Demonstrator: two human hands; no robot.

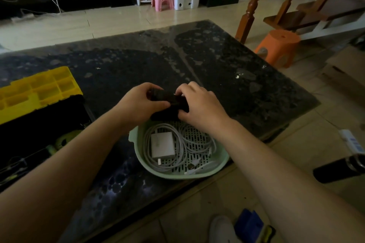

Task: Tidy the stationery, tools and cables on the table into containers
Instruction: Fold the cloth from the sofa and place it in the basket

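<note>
Both hands hold a dark case or pouch (165,97) just above the far rim of a pale green perforated basket (136,150). My left hand (142,102) grips its left end with thumb across the front. My right hand (199,102) pinches its right end at the top. What the dark thing is exactly cannot be told in the dim light. In the basket lie a white charger block (162,144) and coiled white cables (189,140).
An open toolbox with a yellow compartment tray (37,90) and a black body (39,124) stands at the left, tools inside. The dark stone table (227,69) stretches behind. An orange stool (276,45) and stair posts stand at the right; a black flask (339,167) lies on the floor.
</note>
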